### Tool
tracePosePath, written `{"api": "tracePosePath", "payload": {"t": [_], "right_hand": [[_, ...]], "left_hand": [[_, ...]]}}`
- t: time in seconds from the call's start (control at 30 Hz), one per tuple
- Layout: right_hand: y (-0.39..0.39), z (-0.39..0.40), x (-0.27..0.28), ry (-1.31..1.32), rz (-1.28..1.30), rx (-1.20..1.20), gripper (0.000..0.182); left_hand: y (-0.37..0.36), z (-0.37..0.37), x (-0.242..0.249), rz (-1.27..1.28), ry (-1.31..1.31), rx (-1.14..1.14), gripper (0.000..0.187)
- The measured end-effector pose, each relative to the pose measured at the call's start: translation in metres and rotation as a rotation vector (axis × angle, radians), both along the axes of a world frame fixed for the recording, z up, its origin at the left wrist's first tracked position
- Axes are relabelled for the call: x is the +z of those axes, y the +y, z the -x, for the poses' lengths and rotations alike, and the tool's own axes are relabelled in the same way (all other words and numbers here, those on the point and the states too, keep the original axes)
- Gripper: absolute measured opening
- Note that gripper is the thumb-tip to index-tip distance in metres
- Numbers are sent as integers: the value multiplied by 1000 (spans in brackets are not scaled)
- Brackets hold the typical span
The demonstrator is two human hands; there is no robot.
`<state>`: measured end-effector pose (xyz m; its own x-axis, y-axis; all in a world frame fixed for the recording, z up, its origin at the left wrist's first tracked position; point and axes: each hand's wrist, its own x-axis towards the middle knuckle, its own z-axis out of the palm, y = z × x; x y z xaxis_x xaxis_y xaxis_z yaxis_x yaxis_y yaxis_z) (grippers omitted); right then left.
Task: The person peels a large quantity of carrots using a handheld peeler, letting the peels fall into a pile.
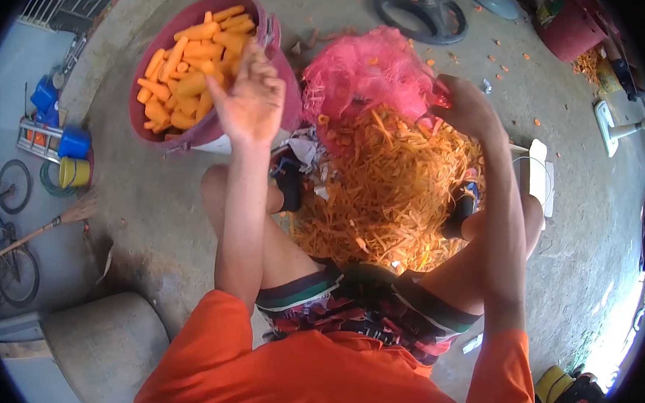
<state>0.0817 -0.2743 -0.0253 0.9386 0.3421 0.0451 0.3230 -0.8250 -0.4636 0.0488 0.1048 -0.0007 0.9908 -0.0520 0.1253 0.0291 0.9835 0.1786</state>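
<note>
My left hand [253, 105] is raised at the near right rim of a large maroon tub [148, 50], palm turned up, fingers loosely bent and apart, with nothing seen in it. Peeled orange carrots [191, 53] are heaped in the tub. My right hand [465, 105] is curled at the right edge of a pink mesh sack [367, 67]. Something red shows at its fingers, too small to name. The sack lies over the far side of a big pile of carrot peelings [397, 184], between my feet.
A dark round base [422, 15] stands beyond the sack, and another maroon tub [569, 28] is at the far right. A white box [537, 174] sits by my right knee. To the left are a broom [48, 225], a bicycle [10, 241] and a grey cylinder [107, 347].
</note>
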Motion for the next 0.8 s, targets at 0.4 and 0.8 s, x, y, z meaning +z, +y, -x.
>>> {"api": "tracePosePath", "payload": {"t": [0.4, 0.8], "right_hand": [[-35, 38, 11, 412, 182, 68, 17], [-64, 29, 36, 357, 198, -118, 15]], "left_hand": [[-92, -56, -227, -1471, 492, -595, 32], [-148, -298, -341, -2381, -92, 201, 43]]}}
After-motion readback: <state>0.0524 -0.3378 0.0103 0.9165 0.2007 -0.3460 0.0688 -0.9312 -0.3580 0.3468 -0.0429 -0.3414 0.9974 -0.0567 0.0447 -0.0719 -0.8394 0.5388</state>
